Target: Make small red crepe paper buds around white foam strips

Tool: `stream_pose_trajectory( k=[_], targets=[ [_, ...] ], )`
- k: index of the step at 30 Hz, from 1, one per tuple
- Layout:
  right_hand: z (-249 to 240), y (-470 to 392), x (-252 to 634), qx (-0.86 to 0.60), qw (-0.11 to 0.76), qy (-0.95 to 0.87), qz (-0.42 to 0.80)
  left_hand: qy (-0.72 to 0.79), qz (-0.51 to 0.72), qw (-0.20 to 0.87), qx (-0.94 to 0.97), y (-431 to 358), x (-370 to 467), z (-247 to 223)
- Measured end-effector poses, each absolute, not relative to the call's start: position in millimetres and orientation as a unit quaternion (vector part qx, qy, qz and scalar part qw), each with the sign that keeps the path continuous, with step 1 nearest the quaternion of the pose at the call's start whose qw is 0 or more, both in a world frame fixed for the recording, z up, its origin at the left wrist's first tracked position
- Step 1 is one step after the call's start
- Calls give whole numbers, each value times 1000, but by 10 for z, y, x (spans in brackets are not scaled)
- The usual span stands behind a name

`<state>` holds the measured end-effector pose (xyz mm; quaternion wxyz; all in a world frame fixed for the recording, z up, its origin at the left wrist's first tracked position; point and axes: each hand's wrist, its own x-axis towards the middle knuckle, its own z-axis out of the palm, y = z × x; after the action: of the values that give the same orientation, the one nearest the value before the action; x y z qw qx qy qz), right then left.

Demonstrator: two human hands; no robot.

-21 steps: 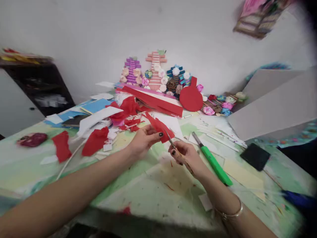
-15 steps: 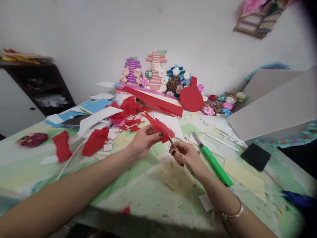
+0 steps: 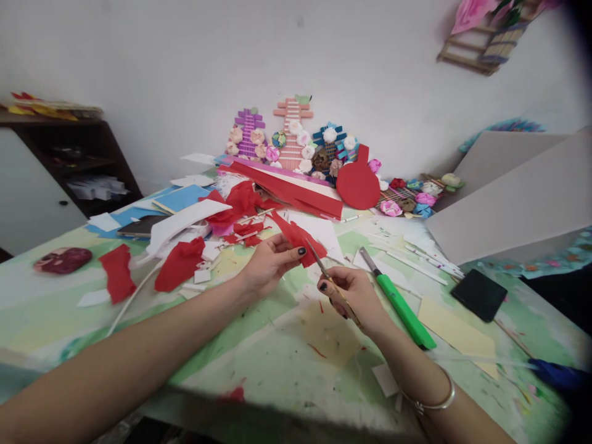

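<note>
My left hand point(image 3: 268, 265) pinches a strip of red crepe paper point(image 3: 296, 237) above the paint-stained green table point(image 3: 277, 364). Just to its right, my right hand point(image 3: 354, 293) grips small scissors point(image 3: 324, 268). Their blades point up and left, and the tips reach the lower edge of the red strip. A bangle sits on my right wrist.
A green-handled utility knife point(image 3: 400, 305) lies right of my right hand. Red paper scraps point(image 3: 180, 262) and white offcuts litter the left half. Paper-flower crafts point(image 3: 296, 142), a red card shape point(image 3: 357, 182), grey boards point(image 3: 513, 191) and a black pad point(image 3: 478, 295) stand further back and right.
My right hand with the scissors has shifted slightly, the blades staying at the red strip. The view has sharpened; the left hand holds still.
</note>
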<state>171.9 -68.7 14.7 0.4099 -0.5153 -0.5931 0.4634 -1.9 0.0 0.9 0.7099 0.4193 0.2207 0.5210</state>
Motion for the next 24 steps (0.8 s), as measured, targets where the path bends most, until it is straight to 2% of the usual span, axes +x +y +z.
stream_pose_trajectory(
  k=[9, 24],
  targets=[
    [169, -690, 1707, -534, 412, -553, 489, 226, 519, 713, 413, 14, -18, 11],
    [62, -681, 1719, -480, 410, -633, 448, 210, 496, 729, 423, -16, -21, 24]
  ],
)
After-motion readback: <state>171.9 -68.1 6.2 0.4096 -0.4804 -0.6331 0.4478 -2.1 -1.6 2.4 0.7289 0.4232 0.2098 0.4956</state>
